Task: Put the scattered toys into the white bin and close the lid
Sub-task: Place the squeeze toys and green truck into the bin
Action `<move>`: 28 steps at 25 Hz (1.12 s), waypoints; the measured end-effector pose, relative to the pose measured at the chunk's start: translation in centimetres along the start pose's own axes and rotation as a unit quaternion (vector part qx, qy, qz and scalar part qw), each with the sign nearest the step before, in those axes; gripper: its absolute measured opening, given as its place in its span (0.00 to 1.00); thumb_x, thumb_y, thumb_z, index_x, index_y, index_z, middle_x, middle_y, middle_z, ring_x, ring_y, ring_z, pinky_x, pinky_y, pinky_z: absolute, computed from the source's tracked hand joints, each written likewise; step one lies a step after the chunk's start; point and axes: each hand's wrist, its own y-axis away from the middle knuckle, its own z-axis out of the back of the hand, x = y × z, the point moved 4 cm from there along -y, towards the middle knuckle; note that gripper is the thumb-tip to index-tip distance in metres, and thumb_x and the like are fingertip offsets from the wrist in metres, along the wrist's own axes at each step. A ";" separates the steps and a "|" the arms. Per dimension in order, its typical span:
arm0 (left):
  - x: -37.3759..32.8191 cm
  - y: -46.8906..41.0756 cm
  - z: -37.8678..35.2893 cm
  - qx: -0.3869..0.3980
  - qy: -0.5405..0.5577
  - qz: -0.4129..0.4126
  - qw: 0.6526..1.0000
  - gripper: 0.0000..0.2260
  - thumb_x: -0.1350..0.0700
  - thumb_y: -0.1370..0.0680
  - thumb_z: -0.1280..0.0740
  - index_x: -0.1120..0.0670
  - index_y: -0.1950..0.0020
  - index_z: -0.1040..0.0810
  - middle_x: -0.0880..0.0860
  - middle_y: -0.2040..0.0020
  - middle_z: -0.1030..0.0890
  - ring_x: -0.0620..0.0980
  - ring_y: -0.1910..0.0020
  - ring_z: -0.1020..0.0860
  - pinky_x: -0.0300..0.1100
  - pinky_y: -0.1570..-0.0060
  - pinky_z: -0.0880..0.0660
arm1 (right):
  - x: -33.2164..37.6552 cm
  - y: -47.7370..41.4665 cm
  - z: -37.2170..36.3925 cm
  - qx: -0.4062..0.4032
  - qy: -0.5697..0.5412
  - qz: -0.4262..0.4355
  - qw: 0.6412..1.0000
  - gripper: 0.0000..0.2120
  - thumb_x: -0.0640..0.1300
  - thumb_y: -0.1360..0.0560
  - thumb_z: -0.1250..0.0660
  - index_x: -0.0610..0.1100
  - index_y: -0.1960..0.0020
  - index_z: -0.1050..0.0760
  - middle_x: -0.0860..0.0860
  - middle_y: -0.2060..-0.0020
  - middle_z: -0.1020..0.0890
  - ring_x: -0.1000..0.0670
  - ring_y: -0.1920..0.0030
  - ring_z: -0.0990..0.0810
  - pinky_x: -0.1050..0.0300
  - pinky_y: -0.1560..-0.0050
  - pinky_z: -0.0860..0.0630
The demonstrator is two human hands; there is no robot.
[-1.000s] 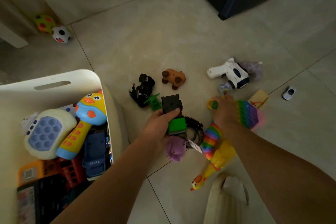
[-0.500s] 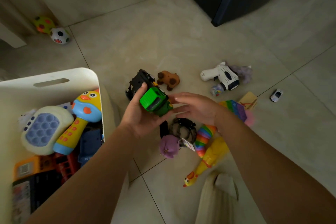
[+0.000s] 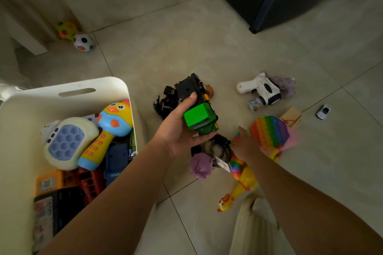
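Left hand (image 3: 180, 128) is palm up, fingers wrapped around a green and black toy truck (image 3: 199, 109), held above the floor, right of the white bin (image 3: 116, 85). Thumb on the black rear part, green cab toward the wrist side. Right hand (image 3: 246, 145) is low over the toy pile, fingers spread and blurred, touching the edge of a rainbow pop-it (image 3: 269, 131); no clear grasp on it, cannot tell if it holds anything.

Under the hands: black toy vehicle (image 3: 165, 102) on the tile, brown animal toy (image 3: 209, 90) partly hidden behind the truck, purple plush (image 3: 200, 166), dark round thing with a tag (image 3: 215, 149), rainbow-striped toy (image 3: 237, 166), yellow rubber chicken (image 3: 238, 190).

Further right: white toy gun (image 3: 261, 89) beside a greyish-purple plush (image 3: 285, 85), small wooden block (image 3: 292, 118), small white car (image 3: 323, 111) well apart.

Bin is open at left, already holding a duck microphone toy (image 3: 112, 128), a pop game console (image 3: 66, 143), a blue truck (image 3: 116, 163) and other toys. No lid on it.

Two balls (image 3: 83, 42) sit by the wall, far left.
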 end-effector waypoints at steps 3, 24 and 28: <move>-1.1 1.2 0.5 0.008 0.002 -0.018 1.000 0.17 0.43 0.31 0.30 0.52 0.50 0.18 0.57 0.49 0.19 0.59 0.46 0.21 0.59 0.44 0.24 | 1.2 0.8 1.6 -0.031 -0.058 -0.015 0.998 0.23 0.44 0.20 0.41 0.43 0.26 0.37 0.41 0.29 0.32 0.38 0.29 0.34 0.52 0.34 0.34; -5.3 24.7 21.2 -0.073 0.105 -0.135 0.983 0.23 0.40 0.27 0.36 0.49 0.36 0.22 0.55 0.39 0.20 0.56 0.43 0.21 0.55 0.45 0.24 | 25.8 21.5 -6.8 0.267 -0.331 0.140 0.894 0.14 0.50 0.24 0.33 0.44 0.42 0.25 0.43 0.60 0.21 0.48 0.71 0.21 0.55 0.67 0.21; -4.6 25.3 23.0 -0.086 0.099 -0.126 0.983 0.24 0.40 0.27 0.35 0.50 0.35 0.23 0.56 0.40 0.21 0.58 0.41 0.23 0.56 0.44 0.25 | 25.9 22.4 -10.5 0.298 0.000 0.272 0.915 0.21 0.48 0.26 0.30 0.52 0.33 0.25 0.51 0.39 0.22 0.49 0.41 0.22 0.57 0.42 0.26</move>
